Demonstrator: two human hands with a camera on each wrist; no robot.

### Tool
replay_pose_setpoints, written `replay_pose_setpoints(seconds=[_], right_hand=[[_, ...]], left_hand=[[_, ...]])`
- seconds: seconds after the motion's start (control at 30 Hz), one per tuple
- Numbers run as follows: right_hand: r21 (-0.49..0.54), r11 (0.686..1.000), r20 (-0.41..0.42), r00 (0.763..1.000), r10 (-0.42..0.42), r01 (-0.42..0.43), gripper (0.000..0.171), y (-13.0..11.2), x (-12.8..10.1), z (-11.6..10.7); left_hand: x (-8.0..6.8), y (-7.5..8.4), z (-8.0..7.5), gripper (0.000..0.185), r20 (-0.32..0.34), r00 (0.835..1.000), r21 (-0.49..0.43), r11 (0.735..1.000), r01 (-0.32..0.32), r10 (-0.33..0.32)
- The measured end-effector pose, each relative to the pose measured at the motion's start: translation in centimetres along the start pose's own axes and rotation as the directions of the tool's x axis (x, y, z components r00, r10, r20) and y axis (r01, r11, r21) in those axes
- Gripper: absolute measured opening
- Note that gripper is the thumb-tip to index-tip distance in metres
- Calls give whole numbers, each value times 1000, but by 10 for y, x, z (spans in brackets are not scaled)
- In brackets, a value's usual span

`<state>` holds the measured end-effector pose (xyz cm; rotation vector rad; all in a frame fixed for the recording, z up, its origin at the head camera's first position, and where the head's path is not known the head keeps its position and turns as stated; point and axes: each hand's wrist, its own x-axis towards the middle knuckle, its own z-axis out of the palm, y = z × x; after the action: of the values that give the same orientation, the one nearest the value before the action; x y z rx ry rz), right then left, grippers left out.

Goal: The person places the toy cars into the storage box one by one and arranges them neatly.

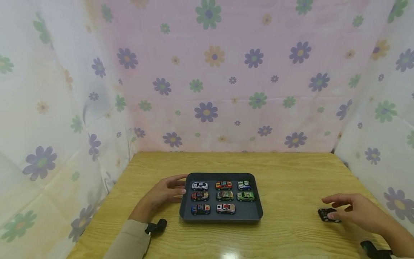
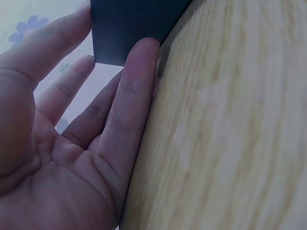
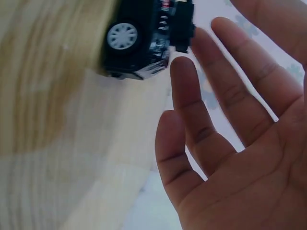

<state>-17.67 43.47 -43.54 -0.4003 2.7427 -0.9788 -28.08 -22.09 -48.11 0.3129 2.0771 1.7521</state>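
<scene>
A dark tray (image 1: 221, 217) lies in the middle of the wooden table (image 1: 284, 172) and holds several toy cars in rows, among them a white one (image 1: 199, 186) and a green one (image 1: 245, 196). My left hand (image 1: 166, 192) lies open on the table with its straight fingers (image 2: 134, 91) touching the left edge of the tray (image 2: 129, 28). My right hand (image 1: 352, 210) hovers open, fingers (image 3: 192, 110) spread, over a black toy car (image 1: 328, 215) on the table at the right. The black car (image 3: 144, 38) lies just beyond the fingertips, ungripped.
Flowered cloth (image 1: 207, 79) hangs behind the table and on both sides. Bare wood lies between the tray and the black car. A wrist camera strap (image 1: 156, 226) shows on the left sleeve.
</scene>
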Motion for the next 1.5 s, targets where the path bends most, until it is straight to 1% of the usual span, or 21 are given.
replay_pose_setpoints(seconds=[0.13, 0.43, 0.57, 0.73, 0.9, 1.13, 1.5], right_hand=[[46, 999, 35, 999, 11, -13, 48, 10, -2, 3], [53, 999, 56, 998, -1, -2, 48, 18, 0, 2], [60, 998, 69, 998, -2, -2, 48, 22, 1, 1], [40, 999, 62, 998, -18, 15, 46, 25, 0, 2], [47, 999, 58, 998, -22, 19, 44, 27, 1, 3], [43, 999, 52, 999, 5, -7, 45, 26, 1, 3], [-14, 999, -6, 999, 41, -41, 38, 17, 1, 4]], left_hand=[[-1, 0, 1, 73, 3, 1000, -6, 1000, 3, -3], [-1, 0, 0, 73, -9, 1000, -9, 1000, 14, -15], [-2, 2, 0, 73, -14, 1000, -25, 1000, 18, -19], [-1, 1, 0, 73, -12, 1000, -27, 999, 19, -19], [-1, 0, -1, 73, -11, 1000, -18, 1000, 18, -18], [-1, 0, -1, 74, -13, 1000, -19, 1000, 18, -18], [-1, 0, -1, 74, -10, 1000, -16, 1000, 10, -10]])
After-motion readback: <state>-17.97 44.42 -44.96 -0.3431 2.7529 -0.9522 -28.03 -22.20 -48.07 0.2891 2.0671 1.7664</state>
